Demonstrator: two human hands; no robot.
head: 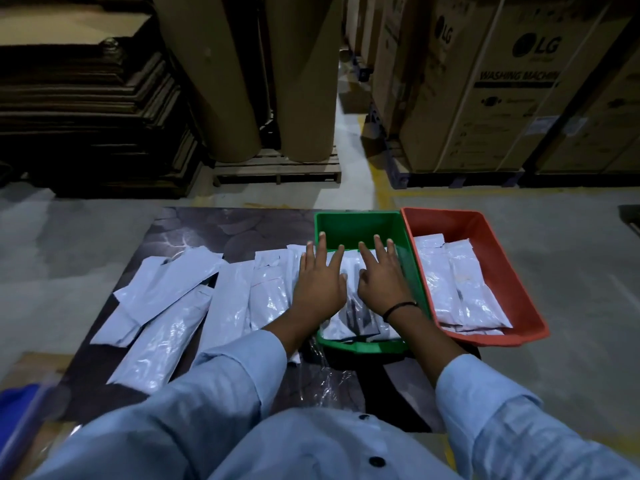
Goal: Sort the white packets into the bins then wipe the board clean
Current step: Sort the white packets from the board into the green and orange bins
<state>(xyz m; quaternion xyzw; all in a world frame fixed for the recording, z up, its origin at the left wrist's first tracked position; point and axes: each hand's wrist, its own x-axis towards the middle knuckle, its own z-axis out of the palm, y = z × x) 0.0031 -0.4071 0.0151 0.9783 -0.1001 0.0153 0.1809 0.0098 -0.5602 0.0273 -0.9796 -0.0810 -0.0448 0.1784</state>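
Note:
A dark patterned board (214, 230) lies on the floor with several white packets (162, 327) spread over its left and middle. A green bin (356, 225) stands at the board's right end and holds white packets (349, 323). Beside it on the right is a red bin (502, 258) with more white packets (464, 289) stacked in it. My left hand (320, 282) and my right hand (381, 275) lie flat side by side, fingers straight and spread, pressing on the packets in the green bin.
A blue object (20, 407) shows at the lower left edge. Crumpled clear plastic (322, 375) lies on the board near me. Behind stand flat cardboard stacks (86, 109), large paper rolls (249, 74) on a pallet, and washing-machine cartons (502, 88).

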